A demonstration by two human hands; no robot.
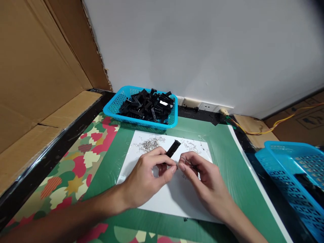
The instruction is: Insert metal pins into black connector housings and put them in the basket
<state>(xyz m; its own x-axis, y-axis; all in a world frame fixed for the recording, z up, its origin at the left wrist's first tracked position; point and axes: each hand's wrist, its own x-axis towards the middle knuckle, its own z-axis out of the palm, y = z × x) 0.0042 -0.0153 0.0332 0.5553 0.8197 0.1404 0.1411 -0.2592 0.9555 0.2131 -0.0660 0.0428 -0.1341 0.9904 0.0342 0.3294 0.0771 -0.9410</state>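
My left hand is closed around a narrow black plastic piece, whose far end sticks out beyond the fingers. Its thumb and forefinger tips are pinched close to those of my right hand. In the right fingers is a thin metal pin, partly covered. Both hands hover over a white sheet. On that sheet lie a dense heap of small metal pins at left and a looser scatter of pins at right.
A blue basket full of black plastic pieces stands at the back. Another blue basket with dark pieces is at right. Cardboard borders the left side. Yellow and red wires run from wall sockets.
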